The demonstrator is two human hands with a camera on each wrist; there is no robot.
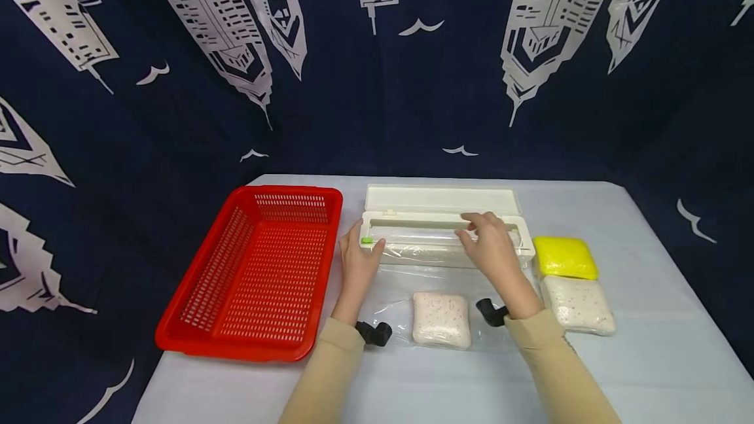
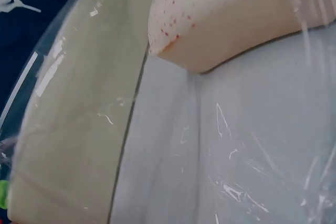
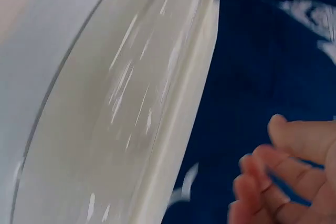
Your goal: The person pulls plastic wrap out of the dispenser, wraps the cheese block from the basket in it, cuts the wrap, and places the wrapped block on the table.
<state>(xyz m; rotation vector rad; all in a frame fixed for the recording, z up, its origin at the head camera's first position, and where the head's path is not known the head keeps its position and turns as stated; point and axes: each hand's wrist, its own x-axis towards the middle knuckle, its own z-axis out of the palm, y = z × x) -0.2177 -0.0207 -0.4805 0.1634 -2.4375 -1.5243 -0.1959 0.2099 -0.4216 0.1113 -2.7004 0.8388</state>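
A white cling film dispenser (image 1: 450,234) lies across the table with its lid (image 1: 442,199) raised at the back. Clear cling film (image 1: 394,280) stretches from its front over the tabletop. A white, red-speckled block (image 1: 441,320) shows in the film area, also through film in the left wrist view; whether it lies on or under it, I cannot tell. At the dispenser's left end, by a green tab (image 1: 367,240), my left hand (image 1: 358,267) has thumb and fingers spread. My right hand (image 1: 493,250) hovers over the right half, fingers loosely bent, nothing visible between them.
A red perforated basket (image 1: 165,332) stands left of the dispenser. To the right, a yellow block (image 1: 565,258) and another speckled white block (image 1: 578,306) lie one behind the other. A dark printed cloth (image 1: 377,97) hangs behind the white table (image 1: 665,345).
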